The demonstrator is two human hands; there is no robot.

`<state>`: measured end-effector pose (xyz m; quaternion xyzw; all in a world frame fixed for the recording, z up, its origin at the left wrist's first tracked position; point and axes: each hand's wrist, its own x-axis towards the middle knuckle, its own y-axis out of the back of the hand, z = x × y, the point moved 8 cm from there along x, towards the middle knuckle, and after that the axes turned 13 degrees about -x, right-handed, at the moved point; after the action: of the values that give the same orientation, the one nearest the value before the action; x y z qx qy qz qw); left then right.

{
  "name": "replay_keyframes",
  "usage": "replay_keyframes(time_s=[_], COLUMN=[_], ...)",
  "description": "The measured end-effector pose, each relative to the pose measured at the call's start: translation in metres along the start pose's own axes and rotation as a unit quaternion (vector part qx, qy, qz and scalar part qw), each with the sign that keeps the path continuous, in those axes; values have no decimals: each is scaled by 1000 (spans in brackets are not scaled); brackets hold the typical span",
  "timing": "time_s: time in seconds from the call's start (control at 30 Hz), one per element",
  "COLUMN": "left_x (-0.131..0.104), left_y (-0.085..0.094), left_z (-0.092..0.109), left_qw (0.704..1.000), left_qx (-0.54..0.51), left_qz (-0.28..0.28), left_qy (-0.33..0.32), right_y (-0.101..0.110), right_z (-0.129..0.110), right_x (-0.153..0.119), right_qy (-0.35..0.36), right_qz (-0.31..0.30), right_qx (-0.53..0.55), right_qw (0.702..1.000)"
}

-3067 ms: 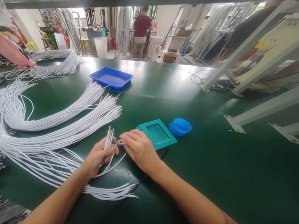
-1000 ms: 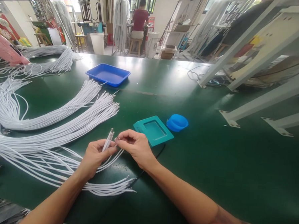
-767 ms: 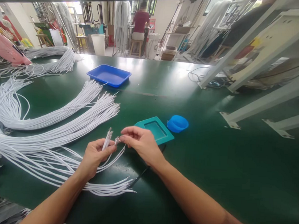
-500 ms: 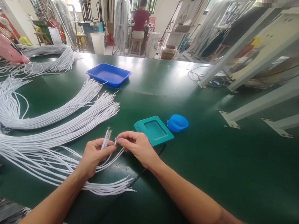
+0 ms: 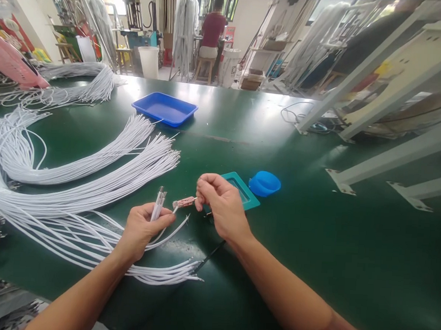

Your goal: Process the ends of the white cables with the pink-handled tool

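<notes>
My left hand (image 5: 143,227) is closed around several white cables (image 5: 157,210), their bare tips pointing up above the fingers. Its thumb and forefinger also pinch one more cable near its end. A short pinkish strip (image 5: 184,202) extends from that end toward my right hand (image 5: 222,204). The fingers of my right hand are curled into a pinch where the strip meets them; its exact kind is too small to make out. Behind that hand is a teal square tray-like device (image 5: 252,200), partly covered. A loose cable end (image 5: 184,223) curves up between the hands.
Large bundles of white cables (image 5: 93,193) spread over the left of the green table (image 5: 312,248). Toward the back lies a blue tray (image 5: 164,108). A small blue bowl (image 5: 264,183) sits beside the teal device. White metal legs (image 5: 375,168) stand at right. A person (image 5: 212,31) sits beyond.
My right hand has moved right and slightly up, away from the left hand. The pinkish strip now shows between them. My left hand keeps its hold on the cables.
</notes>
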<state>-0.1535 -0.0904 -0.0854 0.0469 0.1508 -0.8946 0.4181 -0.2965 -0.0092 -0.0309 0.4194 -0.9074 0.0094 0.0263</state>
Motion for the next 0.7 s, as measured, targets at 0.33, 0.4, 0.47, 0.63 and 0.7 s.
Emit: replay_keyframes(time_s=[0.33, 0.4, 0.47, 0.63, 0.7], left_x=[1, 2, 2, 2, 2], left_y=[0, -2, -6, -12, -11], left_z=[-2, -4, -3, 0, -1], left_qw=[1000, 998, 996, 992, 991], left_qx=[-27, -46, -63, -84, -95], left_qz=[-12, -28, -52, -89, -82], left_qy=[8, 18, 24, 25, 35], right_y=[-23, -28, -36, -59, -59], right_z=[14, 16, 24, 47, 49], right_x=[-12, -13, -15, -26, -26], right_qy=[-24, -26, -63, -194, -209], right_qz=[-120, -121, -140, -211, -230], right_qx=[-137, -85, 14, 224, 222], right_qw=[983, 989, 988, 932, 924])
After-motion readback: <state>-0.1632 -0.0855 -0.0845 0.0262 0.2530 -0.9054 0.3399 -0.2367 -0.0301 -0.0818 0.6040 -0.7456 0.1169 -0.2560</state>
